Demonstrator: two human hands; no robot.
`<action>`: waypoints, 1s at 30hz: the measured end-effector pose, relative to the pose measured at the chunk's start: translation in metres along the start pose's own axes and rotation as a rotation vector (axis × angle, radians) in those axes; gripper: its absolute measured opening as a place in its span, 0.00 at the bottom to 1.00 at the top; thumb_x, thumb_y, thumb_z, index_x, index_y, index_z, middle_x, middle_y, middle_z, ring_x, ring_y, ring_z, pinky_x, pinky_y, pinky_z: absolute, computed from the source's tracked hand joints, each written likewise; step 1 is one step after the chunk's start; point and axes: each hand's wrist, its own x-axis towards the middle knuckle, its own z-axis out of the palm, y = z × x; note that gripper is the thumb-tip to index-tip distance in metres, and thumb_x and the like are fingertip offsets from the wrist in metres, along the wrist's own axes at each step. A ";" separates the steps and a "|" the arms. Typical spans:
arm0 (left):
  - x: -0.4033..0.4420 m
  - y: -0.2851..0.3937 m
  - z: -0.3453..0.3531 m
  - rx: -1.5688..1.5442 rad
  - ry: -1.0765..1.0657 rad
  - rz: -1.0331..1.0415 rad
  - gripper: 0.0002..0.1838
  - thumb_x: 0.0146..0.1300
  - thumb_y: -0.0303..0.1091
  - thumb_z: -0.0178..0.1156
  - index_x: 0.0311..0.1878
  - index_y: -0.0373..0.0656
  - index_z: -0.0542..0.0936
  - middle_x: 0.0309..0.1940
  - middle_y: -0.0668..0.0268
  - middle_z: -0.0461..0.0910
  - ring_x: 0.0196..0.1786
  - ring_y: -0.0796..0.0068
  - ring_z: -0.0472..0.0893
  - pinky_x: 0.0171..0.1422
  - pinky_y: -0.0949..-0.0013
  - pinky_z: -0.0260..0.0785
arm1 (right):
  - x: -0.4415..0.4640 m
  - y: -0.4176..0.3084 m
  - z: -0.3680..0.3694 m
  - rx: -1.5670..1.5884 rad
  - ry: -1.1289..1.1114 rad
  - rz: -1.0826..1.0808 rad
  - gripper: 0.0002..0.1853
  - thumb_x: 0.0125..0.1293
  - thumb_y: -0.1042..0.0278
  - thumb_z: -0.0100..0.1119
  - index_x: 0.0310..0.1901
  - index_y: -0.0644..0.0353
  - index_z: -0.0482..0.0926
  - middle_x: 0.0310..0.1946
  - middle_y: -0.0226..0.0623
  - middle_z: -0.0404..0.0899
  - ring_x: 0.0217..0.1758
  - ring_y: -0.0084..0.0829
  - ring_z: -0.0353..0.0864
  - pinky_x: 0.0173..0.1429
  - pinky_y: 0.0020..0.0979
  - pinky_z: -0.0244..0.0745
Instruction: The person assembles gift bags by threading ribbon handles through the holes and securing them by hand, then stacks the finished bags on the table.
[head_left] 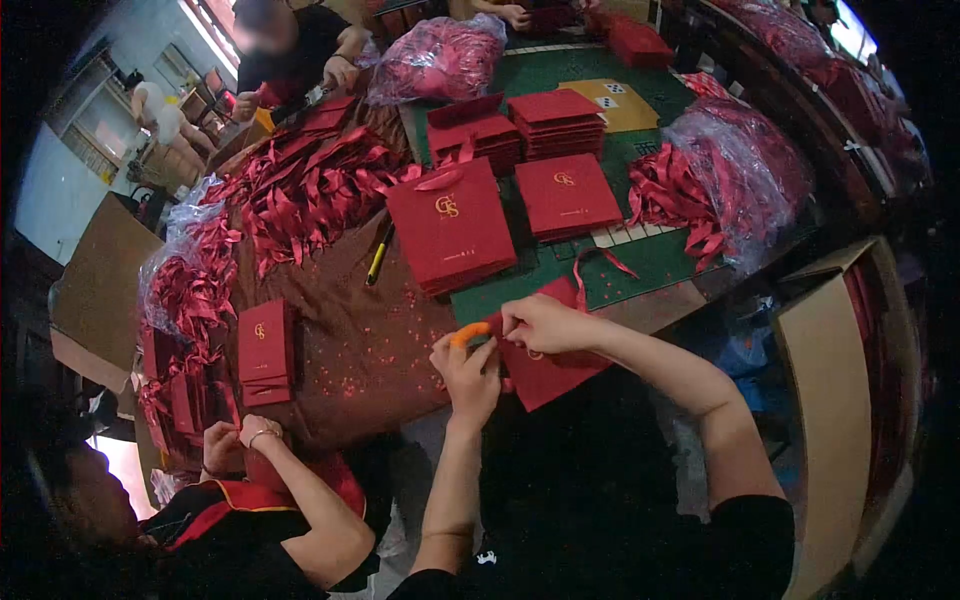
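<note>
A red gift bag [556, 373] with gold lettering is tilted at the table's near edge, in front of my body. My left hand [470, 380] is closed at its left edge, fingertips on the bag. Something orange and curved [470, 335] lies along a finger of that hand; I cannot tell if it is a finger cover or a handle. My right hand [545, 325] pinches at the bag's upper part, and what its fingertips hold is hidden. A red ribbon [603, 262] loops onto the table just beyond my right hand.
Stacked red bags [450, 225] stand ahead, with another stack [568, 195] beside them. Plastic-wrapped ribbon bundles [725, 180] lie at right. A yellow cutter [378, 262] rests on brown cloth [340, 330]. A co-worker's hands [240, 440] work at left; another person [300, 60] sits across.
</note>
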 end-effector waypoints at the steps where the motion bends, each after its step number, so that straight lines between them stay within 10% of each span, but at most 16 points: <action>1: 0.000 -0.001 0.000 0.053 -0.013 0.026 0.14 0.44 0.22 0.65 0.37 0.46 0.84 0.49 0.63 0.77 0.55 0.55 0.68 0.60 0.55 0.56 | 0.000 -0.004 -0.001 0.003 -0.001 -0.001 0.02 0.59 0.79 0.57 0.32 0.67 0.74 0.21 0.41 0.78 0.24 0.31 0.81 0.26 0.33 0.73; 12: 0.003 -0.001 -0.004 0.196 -0.058 0.108 0.14 0.42 0.21 0.64 0.36 0.46 0.85 0.49 0.64 0.77 0.55 0.56 0.68 0.57 0.55 0.56 | 0.007 -0.016 -0.016 0.325 -0.163 0.248 0.03 0.62 0.78 0.56 0.33 0.68 0.74 0.23 0.35 0.77 0.25 0.23 0.78 0.26 0.28 0.75; 30: 0.005 0.014 0.003 0.195 -0.071 -0.050 0.16 0.46 0.20 0.63 0.40 0.44 0.84 0.52 0.61 0.75 0.57 0.51 0.67 0.61 0.49 0.56 | 0.006 0.007 -0.006 0.389 -0.157 0.028 0.06 0.65 0.76 0.57 0.36 0.63 0.69 0.24 0.35 0.75 0.25 0.22 0.76 0.25 0.26 0.73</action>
